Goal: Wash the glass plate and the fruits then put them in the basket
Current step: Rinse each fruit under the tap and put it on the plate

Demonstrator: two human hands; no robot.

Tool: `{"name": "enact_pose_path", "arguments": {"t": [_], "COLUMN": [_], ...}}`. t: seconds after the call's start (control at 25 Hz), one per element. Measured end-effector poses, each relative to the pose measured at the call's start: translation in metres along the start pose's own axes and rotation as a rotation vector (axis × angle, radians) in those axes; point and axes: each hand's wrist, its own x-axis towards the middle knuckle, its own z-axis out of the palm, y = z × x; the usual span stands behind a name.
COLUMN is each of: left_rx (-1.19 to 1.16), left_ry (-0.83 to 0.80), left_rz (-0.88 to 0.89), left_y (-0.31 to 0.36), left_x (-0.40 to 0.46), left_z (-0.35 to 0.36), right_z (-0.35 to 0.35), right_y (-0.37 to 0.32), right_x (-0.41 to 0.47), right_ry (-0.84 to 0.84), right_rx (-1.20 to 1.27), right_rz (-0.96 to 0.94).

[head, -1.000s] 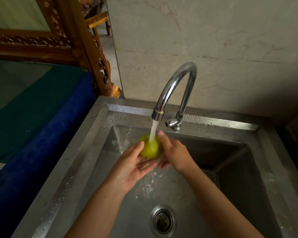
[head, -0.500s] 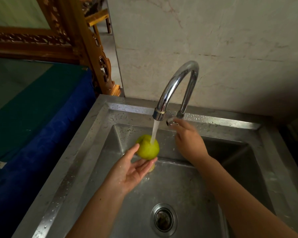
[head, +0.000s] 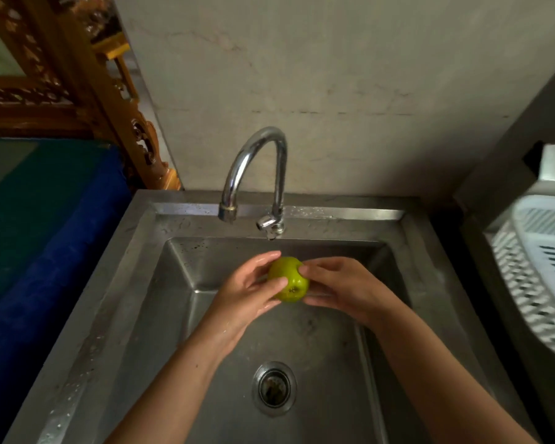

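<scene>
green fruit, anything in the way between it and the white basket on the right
Nothing visible. The green fruit is held over the sink by the left hand and right hand; only the sink's rim lies before the basket.

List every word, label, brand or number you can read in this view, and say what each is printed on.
None: no readable text anywhere.
The faucet, sink, green fruit held in the left hand and right hand, and white basket show no lettering.

A home kitchen corner: a stainless steel sink (head: 135, 251) with a chrome gooseneck tap (head: 253, 161), a white plastic dish basket (head: 532, 277) right, carved wooden furniture (head: 77, 75) far left.
</scene>
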Motion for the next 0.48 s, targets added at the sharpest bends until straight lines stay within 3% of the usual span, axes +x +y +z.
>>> {"name": "enact_pose_path", "arguments": {"t": [0.12, 0.48], "left_rx": [-0.053, 0.220], "left_ry": [-0.033, -0.604], "left_rz": [-0.044, -0.131], "left_y": [0.009, -0.008], "left_x": [-0.018, -0.090], "left_z": [0.041, 0.225], "right_z": [-0.018, -0.096], "right_y": [0.002, 0.062], "right_x": [-0.056, -0.283], "right_ry": [0.124, 0.651], "right_rx": [0.141, 0.204], "right_rz": [-0.132, -0.435]}}
